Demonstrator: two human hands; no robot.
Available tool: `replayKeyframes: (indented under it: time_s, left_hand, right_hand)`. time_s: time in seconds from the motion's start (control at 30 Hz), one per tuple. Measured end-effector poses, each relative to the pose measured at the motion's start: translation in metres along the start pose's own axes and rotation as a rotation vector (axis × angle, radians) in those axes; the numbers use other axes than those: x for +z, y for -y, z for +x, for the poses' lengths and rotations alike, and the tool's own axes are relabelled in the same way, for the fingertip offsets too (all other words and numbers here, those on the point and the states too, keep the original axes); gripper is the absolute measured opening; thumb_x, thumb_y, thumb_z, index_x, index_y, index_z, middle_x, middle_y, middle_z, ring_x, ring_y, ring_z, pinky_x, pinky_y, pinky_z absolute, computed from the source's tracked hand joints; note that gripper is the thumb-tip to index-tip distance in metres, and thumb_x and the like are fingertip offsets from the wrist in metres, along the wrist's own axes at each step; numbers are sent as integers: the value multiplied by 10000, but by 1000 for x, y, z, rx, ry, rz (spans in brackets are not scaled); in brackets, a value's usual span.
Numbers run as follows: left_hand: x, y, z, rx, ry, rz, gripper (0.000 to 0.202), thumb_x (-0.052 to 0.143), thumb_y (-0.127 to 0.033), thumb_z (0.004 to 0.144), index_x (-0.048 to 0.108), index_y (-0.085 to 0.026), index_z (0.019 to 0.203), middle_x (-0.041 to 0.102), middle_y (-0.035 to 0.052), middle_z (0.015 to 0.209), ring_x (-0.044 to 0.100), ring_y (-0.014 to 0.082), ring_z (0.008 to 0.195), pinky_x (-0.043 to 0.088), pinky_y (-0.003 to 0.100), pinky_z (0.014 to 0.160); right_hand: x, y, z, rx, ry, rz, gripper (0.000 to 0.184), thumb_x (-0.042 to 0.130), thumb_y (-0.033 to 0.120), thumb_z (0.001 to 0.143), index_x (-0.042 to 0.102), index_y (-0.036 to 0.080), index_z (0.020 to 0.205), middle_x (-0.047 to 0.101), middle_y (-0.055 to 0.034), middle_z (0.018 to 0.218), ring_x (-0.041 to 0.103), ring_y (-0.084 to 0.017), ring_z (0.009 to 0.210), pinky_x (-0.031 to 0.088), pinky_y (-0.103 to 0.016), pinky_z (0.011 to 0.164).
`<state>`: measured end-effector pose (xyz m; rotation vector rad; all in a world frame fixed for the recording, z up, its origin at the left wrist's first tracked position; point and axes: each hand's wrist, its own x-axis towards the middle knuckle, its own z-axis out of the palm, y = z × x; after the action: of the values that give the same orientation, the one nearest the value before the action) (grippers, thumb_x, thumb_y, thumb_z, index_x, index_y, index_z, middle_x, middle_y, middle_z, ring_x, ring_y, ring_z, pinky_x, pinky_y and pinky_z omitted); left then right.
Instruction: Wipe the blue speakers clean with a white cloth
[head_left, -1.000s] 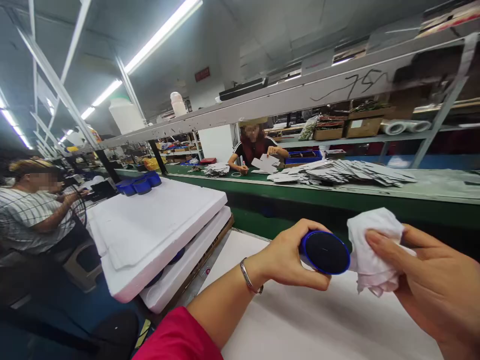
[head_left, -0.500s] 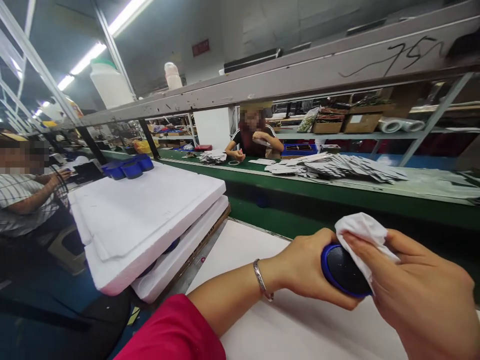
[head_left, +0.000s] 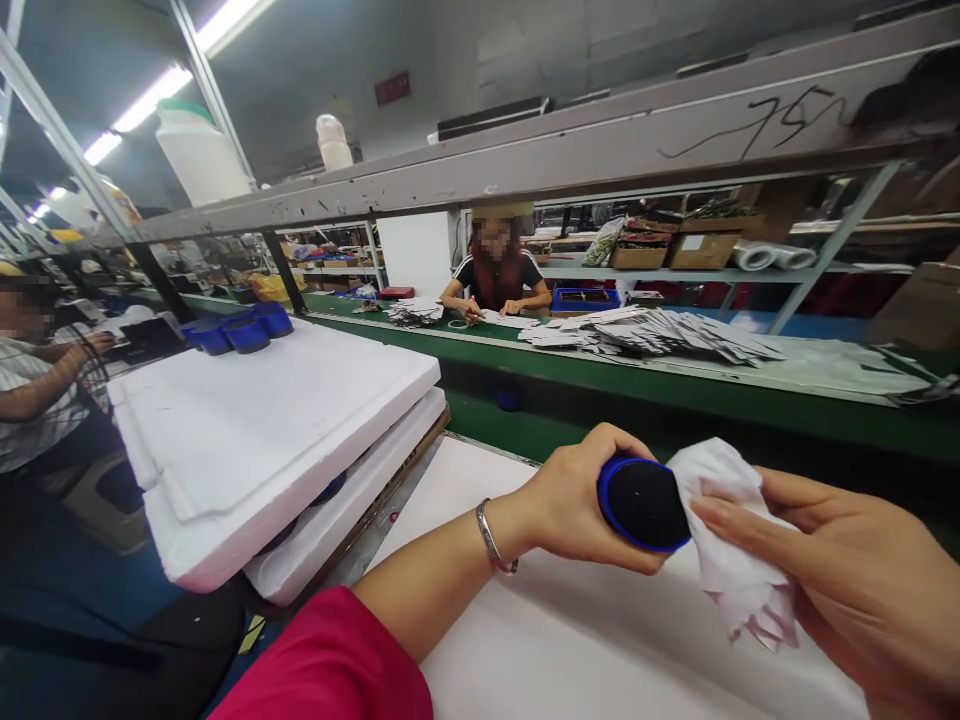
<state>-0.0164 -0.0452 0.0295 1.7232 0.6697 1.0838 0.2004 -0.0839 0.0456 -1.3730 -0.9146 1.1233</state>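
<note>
My left hand (head_left: 577,500) is wrapped round a small round blue speaker (head_left: 643,504), its black fabric face turned toward me. My right hand (head_left: 847,585) pinches a crumpled white cloth (head_left: 731,545) that touches the speaker's right edge. Both hands hover above a white work surface (head_left: 570,650). A metal bracelet sits on my left wrist, and a red sleeve covers the forearm.
Stacked white foam trays (head_left: 277,420) lie to the left, with several blue speakers (head_left: 236,330) at their far end. A green conveyor (head_left: 622,375) runs across, carrying piles of flat grey cards (head_left: 660,335). One person sits behind it; another sits at far left.
The cloth lay over the speaker's face half a second ago; it has slid off to the right, leaving the face bare. The view has shifted slightly to the right.
</note>
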Motion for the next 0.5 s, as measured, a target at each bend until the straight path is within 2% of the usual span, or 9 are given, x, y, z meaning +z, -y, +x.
replayKeyframes:
  time_s: [0.13, 0.23, 0.4, 0.5]
  left_hand:
    - [-5, 4, 3, 19, -17, 78, 565, 1044, -342, 688, 708, -285, 1139, 755, 31, 1163, 708, 248, 1023, 545, 327, 921]
    - [-6, 8, 7, 19, -20, 119, 573, 1029, -388, 706, 687, -289, 1154, 751, 21, 1153, 708, 243, 1004, 541, 334, 908]
    - [-7, 17, 18, -29, 122, 224, 726, 1071, -438, 604, 635, -281, 1163, 751, 6, 1142, 724, 245, 974, 567, 346, 853]
    - [-7, 16, 20, -17, 130, 227, 728, 1058, -450, 607, 621, -278, 1162, 752, 6, 1152, 735, 241, 997, 584, 347, 872]
  right_hand:
    - [20, 1, -3, -9, -161, 105, 677, 1058, 261, 171, 896, 153, 819, 775, -136, 899, 610, -240, 646, 474, -283, 410]
    - [33, 4, -6, -10, -211, 162, 650, 1041, 246, 146, 880, 168, 771, 751, -104, 849, 576, -211, 606, 439, -276, 382]
    - [40, 9, -8, 3, -219, 169, 615, 1021, 265, 117, 841, 156, 695, 647, -69, 685, 480, -172, 497, 343, -271, 313]
    - [37, 14, -9, 19, -182, 159, 609, 1016, 296, 124, 839, 146, 687, 647, -90, 684, 485, -184, 487, 354, -292, 302]
